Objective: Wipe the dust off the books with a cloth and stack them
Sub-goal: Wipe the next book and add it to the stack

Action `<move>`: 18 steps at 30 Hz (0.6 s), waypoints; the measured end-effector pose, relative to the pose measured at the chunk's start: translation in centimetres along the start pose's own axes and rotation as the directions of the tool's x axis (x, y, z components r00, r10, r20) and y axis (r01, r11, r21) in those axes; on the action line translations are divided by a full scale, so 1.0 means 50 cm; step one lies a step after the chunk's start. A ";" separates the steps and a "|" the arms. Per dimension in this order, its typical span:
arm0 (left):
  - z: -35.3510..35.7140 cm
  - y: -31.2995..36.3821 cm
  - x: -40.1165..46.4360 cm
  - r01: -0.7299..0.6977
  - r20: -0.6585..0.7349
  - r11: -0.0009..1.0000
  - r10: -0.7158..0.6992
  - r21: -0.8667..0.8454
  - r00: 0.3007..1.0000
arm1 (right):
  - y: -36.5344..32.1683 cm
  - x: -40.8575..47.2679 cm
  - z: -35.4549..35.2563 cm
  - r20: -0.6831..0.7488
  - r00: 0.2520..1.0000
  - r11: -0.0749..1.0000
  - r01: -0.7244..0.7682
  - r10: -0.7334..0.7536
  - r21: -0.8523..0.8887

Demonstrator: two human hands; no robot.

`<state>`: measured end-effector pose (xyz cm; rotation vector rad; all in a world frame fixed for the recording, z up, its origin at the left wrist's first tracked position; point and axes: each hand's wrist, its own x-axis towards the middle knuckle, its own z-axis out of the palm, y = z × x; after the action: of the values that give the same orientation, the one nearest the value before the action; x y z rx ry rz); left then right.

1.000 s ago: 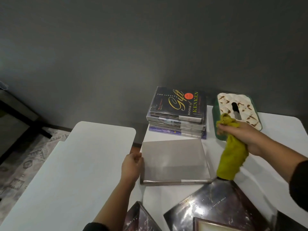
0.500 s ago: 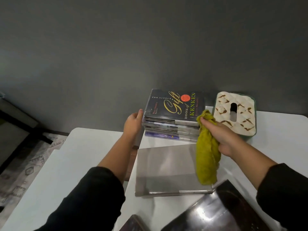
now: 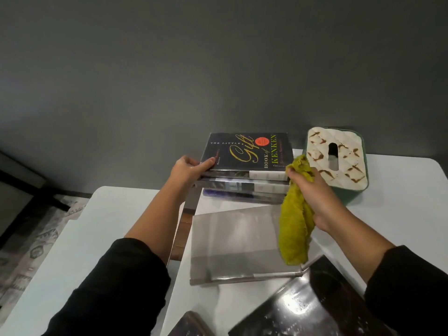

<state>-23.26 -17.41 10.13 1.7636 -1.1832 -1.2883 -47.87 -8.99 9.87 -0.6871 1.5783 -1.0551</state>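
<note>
**Both hands at the stack, one grey book waiting**

On the left, the left hand [image 3: 188,167] grips the near-left corner of the top book, the dark KenKen gift book [image 3: 247,151], thumb on the cover and fingers curled down the side of the stack [image 3: 242,187]. I count four books in that pile, perhaps five; the lower edges blur together. It sits at the back of the white table [image 3: 400,214], hard against the grey wall.

In the middle, a grey book [image 3: 240,241] lies flat just in front of the stack, apart from it. Two dark glossy books poke in at the bottom edge, the big one [image 3: 303,309] touching the grey book's corner, the small one [image 3: 191,323] barely in view.

To the right, the right hand [image 3: 312,187] has its fingers curled tight around one yellow-green cloth [image 3: 294,226], which hangs down over the grey book's right edge. One quilted tissue box [image 3: 337,158] stands just beside the stack.

The risk, as I see it: a pull at that corner could skew the pile or slide the top book off, since the covers look slick. The dangling cloth could also drag across the grey book and shift it.
</note>
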 end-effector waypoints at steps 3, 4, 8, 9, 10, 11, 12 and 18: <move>-0.019 -0.026 -0.040 0.061 0.050 0.997 -0.059 -0.043 0.997 | 0.007 -0.025 -0.018 0.027 1.000 0.999 -0.001 0.003 -0.052; -0.024 -0.037 -0.058 0.068 0.045 0.996 -0.065 -0.061 0.997 | 0.012 -0.036 -0.024 0.044 0.999 0.998 -0.004 0.007 -0.064; -0.038 -0.081 -0.146 0.024 -0.005 0.984 -0.025 -0.175 1.000 | 0.030 -0.090 -0.043 0.154 0.988 0.991 -0.012 0.032 -0.131; -0.038 -0.092 -0.172 0.013 -0.019 0.979 -0.017 -0.201 1.000 | 0.034 -0.103 -0.048 0.167 0.985 0.989 -0.021 0.046 -0.146; -0.035 -0.105 -0.191 0.004 -0.026 0.974 -0.010 -0.226 1.000 | 0.036 -0.109 -0.052 0.174 0.983 0.988 -0.028 0.055 -0.151; -0.035 -0.119 -0.214 0.000 -0.026 0.972 -0.006 -0.236 1.000 | 0.041 -0.120 -0.056 0.172 0.983 0.987 -0.035 0.062 -0.154; -0.035 -0.133 -0.229 -0.004 -0.026 0.971 -0.002 -0.238 1.000 | 0.044 -0.128 -0.059 0.166 0.984 0.985 -0.038 0.066 -0.165; -0.041 -0.190 -0.278 0.003 0.003 0.981 -0.002 -0.194 1.000 | 0.085 -0.157 -0.073 0.161 0.981 0.961 -0.065 0.111 -0.268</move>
<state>-20.12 -0.93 7.59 1.6233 -1.0200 -1.3589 -48.87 0.60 9.75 -0.8550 1.5936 -0.7059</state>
